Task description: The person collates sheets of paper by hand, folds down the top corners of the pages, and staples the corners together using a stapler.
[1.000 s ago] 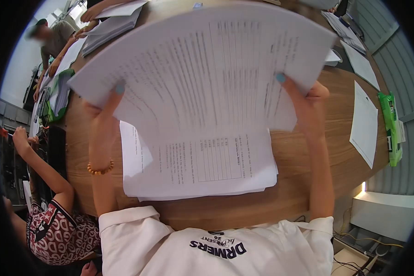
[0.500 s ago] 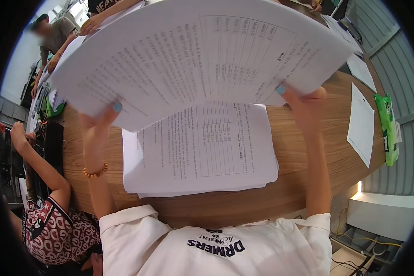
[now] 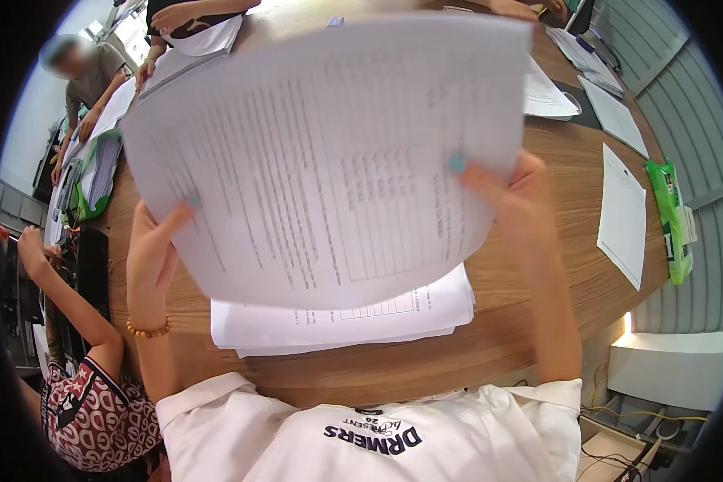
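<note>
A printed sheaf of paper (image 3: 321, 177) is held up in front of me, blurred by motion, with lines of text and a table on it. My left hand (image 3: 157, 241) grips its left edge, thumb on the printed face. On the right edge my right hand (image 3: 510, 197) does the same, fingers behind the paper. Below it, a stack of printed sheets (image 3: 337, 331) lies on the wooden table (image 3: 570, 201), its upper part hidden by the held paper.
One loose sheet (image 3: 622, 217) and a green packet (image 3: 671, 221) lie at the right. Further papers (image 3: 582, 60) are at the back right. A green folder (image 3: 100, 173) is at the left. Co-workers' arms (image 3: 80, 301) show at the left and far side.
The held paper has gone from a wide curved fan to a flatter, narrower sheet, and its lower edge has dropped over the stack. My hands have come slightly closer together.
</note>
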{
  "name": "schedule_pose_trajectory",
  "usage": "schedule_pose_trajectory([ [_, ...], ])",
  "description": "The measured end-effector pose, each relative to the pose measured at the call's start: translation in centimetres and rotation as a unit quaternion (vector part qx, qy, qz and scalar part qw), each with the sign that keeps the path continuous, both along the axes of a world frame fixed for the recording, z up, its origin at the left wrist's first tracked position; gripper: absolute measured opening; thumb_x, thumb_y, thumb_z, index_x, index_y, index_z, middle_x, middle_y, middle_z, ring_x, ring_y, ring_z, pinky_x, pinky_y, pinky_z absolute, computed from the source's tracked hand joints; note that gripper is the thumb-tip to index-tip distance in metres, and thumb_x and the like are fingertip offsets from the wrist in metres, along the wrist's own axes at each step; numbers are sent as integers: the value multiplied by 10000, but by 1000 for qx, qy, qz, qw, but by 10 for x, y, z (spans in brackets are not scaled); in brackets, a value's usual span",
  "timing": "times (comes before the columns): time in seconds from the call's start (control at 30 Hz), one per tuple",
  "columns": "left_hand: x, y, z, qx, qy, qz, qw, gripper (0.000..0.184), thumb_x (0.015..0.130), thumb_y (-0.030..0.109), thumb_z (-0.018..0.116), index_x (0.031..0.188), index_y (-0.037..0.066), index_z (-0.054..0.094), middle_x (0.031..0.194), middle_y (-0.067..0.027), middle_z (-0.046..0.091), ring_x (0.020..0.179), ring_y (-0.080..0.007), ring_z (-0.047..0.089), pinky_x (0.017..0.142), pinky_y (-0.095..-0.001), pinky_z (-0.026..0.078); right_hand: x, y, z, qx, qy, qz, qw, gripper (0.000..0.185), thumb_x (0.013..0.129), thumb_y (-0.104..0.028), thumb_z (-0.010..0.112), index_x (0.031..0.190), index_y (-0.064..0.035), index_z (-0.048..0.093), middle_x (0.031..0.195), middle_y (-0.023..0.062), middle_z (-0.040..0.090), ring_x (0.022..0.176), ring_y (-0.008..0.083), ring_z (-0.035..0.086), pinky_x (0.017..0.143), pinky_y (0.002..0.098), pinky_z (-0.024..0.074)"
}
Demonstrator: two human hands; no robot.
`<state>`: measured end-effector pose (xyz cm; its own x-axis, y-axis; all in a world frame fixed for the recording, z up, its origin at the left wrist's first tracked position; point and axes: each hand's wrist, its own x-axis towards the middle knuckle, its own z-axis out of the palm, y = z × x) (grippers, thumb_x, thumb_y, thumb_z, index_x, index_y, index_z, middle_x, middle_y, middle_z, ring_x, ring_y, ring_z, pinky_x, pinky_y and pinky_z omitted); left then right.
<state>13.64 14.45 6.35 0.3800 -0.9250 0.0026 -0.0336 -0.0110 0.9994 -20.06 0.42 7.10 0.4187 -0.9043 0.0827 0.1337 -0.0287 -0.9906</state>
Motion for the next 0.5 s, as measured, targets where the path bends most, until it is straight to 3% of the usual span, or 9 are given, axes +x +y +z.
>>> schedule_pose_trajectory([
  [0.03,4,2,-2,85,-34,-11,996,408,813,36,636,1184,-57,496,1081,-141,601,1029,-191,576,888,-309,453,-1,2,-9,0,0,-1,1000,223,798,-72,681,980,49,642,879,108,674,750,132,639,642,244,521],
  [0.07,6,-3,-7,85,-36,-12,996,408,813,36,636,1184,-57,496,1081,-141,601,1029,-191,576,888,-309,453,-1,3,-25,6,26,10,1000,232,800,-67,675,995,53,635,890,116,671,750,136,641,644,253,526],
  [0.17,9,-41,-8,-131,-267,101,949,507,821,62,614,1286,-37,440,1230,-171,536,1155,-222,505,977,-326,397,1,0,-54,53,42,33,997,248,805,-58,662,1019,61,622,909,132,667,749,139,643,643,265,529],
  [0.23,-15,-73,17,-165,-371,-46,913,429,852,119,599,1249,-8,499,1223,-148,554,1142,-211,518,982,-325,397,1,1,-56,94,40,49,994,253,808,-54,656,1028,66,617,917,138,664,747,138,642,640,268,529],
  [0.33,-72,-127,4,-124,-298,-234,917,385,870,193,599,1215,30,546,1141,-157,604,1047,-201,582,899,-314,469,2,2,-50,118,47,65,990,259,818,-68,643,1030,77,607,908,133,664,744,136,639,635,268,524],
  [0.37,-91,-141,-6,-109,-239,-245,933,331,850,156,618,1149,13,593,1052,-137,643,955,-181,620,832,-287,499,2,3,-47,121,74,76,987,273,813,-72,656,1032,78,596,916,135,659,754,136,638,637,263,527],
  [0.5,-122,-161,-13,-27,-184,-258,948,263,821,128,647,1050,0,642,948,-105,667,880,-144,631,774,-256,509,-2,7,-42,149,120,83,978,297,824,-92,650,1055,78,571,949,134,651,751,136,638,628,254,527],
])
